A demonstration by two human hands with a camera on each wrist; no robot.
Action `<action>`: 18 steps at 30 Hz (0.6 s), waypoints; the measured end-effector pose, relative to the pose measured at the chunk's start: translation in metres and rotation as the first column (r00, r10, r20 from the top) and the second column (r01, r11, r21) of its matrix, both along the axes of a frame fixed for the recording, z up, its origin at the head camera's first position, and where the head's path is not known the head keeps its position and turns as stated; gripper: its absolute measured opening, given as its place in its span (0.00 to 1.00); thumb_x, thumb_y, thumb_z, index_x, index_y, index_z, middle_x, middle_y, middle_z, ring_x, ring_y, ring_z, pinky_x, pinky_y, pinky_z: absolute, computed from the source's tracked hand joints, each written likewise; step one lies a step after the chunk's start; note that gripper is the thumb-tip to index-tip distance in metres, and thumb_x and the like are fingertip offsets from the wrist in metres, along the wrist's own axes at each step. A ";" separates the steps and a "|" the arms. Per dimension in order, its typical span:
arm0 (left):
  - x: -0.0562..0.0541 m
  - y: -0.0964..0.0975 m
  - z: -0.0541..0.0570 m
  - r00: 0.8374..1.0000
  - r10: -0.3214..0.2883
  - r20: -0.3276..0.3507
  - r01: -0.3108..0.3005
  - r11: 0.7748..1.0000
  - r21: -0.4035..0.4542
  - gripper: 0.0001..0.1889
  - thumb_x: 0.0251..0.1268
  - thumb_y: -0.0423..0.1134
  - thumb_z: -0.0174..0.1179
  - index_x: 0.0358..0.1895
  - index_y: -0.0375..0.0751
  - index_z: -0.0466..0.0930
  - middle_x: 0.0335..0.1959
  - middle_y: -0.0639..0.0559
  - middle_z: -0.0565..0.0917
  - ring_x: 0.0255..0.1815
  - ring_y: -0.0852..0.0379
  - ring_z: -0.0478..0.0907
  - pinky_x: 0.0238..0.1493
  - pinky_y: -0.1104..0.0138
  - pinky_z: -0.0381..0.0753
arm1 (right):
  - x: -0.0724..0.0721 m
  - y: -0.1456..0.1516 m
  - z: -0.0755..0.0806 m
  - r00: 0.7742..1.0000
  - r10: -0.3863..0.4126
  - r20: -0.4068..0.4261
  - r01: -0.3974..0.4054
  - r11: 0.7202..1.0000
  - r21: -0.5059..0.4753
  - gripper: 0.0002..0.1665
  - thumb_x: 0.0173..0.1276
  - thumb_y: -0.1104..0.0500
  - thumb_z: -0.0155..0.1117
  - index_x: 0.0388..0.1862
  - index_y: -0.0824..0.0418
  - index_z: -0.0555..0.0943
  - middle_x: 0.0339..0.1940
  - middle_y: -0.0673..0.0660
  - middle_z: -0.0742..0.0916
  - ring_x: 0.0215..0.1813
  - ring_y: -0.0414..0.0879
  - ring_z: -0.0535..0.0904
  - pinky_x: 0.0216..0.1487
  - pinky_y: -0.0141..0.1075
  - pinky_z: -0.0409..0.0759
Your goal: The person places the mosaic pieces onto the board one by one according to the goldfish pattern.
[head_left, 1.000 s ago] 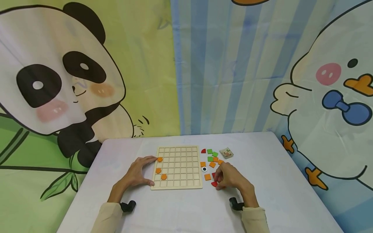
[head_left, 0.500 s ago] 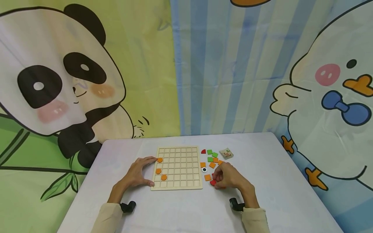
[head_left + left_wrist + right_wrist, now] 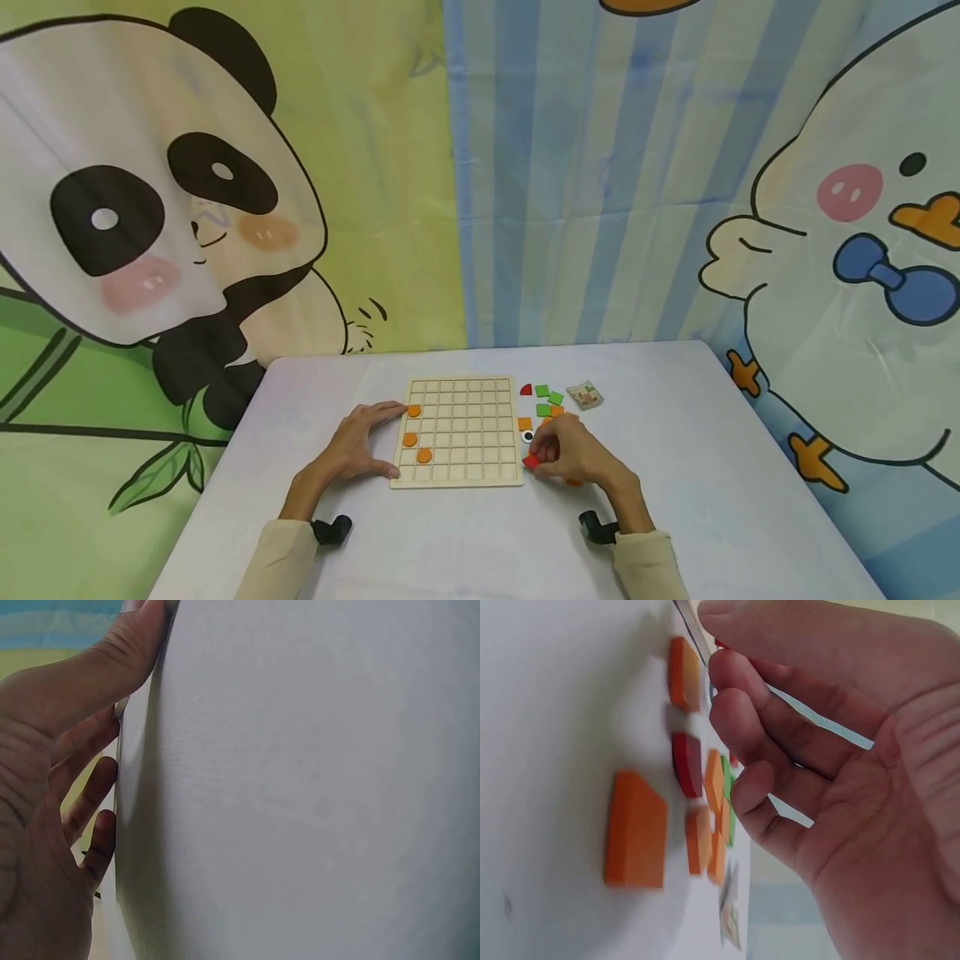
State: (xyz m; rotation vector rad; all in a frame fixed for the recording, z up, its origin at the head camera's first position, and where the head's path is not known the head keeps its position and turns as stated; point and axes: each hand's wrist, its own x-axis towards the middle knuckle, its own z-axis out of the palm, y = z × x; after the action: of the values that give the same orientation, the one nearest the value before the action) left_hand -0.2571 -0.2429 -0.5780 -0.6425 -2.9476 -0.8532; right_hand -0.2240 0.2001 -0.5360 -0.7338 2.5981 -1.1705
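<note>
A pale wooden board (image 3: 461,446) with a grid of square recesses lies on the table. Orange round pieces sit in its left columns, among them one disc (image 3: 424,456). My left hand (image 3: 352,443) rests at the board's left edge, thumb by the near corner and fingers spread farther up. Just off the right edge, my right hand (image 3: 573,454) pinches a red piece (image 3: 531,461) between thumb and fingertips. In the right wrist view the fingers hide most of it. Beneath that hand lie another red piece (image 3: 688,765) and an orange piece (image 3: 636,831).
Green squares (image 3: 542,391), a red quarter-round piece (image 3: 527,389), orange squares (image 3: 524,423) and a white disc with a black dot (image 3: 527,436) lie right of the board. A small patterned card (image 3: 585,395) is behind them on the white table (image 3: 712,467).
My right hand has moved left toward the board, carrying the red piece from among the loose pieces. My left hand stays at the board's edge.
</note>
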 end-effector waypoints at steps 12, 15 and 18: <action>0.004 0.001 0.001 0.998 -0.027 -0.055 0.029 0.999 0.036 0.61 0.29 0.59 0.92 0.78 0.47 0.77 0.79 0.41 0.78 0.73 0.34 0.73 0.65 0.35 0.70 | -0.005 -0.031 -0.007 0.999 0.026 -0.024 -0.028 0.997 -0.068 0.12 0.55 0.67 0.86 0.36 0.61 0.91 0.30 0.52 0.90 0.31 0.38 0.83 0.36 0.30 0.84; 0.004 0.002 0.002 0.999 -0.022 -0.039 0.023 0.999 0.039 0.61 0.29 0.58 0.93 0.78 0.48 0.77 0.79 0.43 0.78 0.72 0.35 0.74 0.66 0.36 0.70 | -0.008 -0.037 -0.007 0.998 0.038 -0.048 -0.041 0.996 -0.078 0.11 0.55 0.67 0.87 0.35 0.61 0.91 0.29 0.51 0.91 0.30 0.36 0.83 0.36 0.31 0.85; 0.003 0.002 0.004 1.000 -0.006 -0.001 0.007 0.999 0.036 0.62 0.30 0.58 0.93 0.79 0.49 0.77 0.80 0.45 0.78 0.73 0.38 0.74 0.68 0.36 0.70 | -0.010 -0.044 -0.007 0.996 0.046 -0.075 -0.052 0.996 -0.077 0.11 0.54 0.66 0.87 0.34 0.61 0.91 0.27 0.49 0.90 0.29 0.35 0.83 0.35 0.31 0.85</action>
State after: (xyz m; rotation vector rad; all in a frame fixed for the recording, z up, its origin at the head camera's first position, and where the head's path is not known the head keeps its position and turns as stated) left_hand -0.2538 -0.2413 -0.5743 -0.6509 -2.9238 -0.9032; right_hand -0.2342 0.1560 -0.5432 -0.8680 2.5890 -1.2613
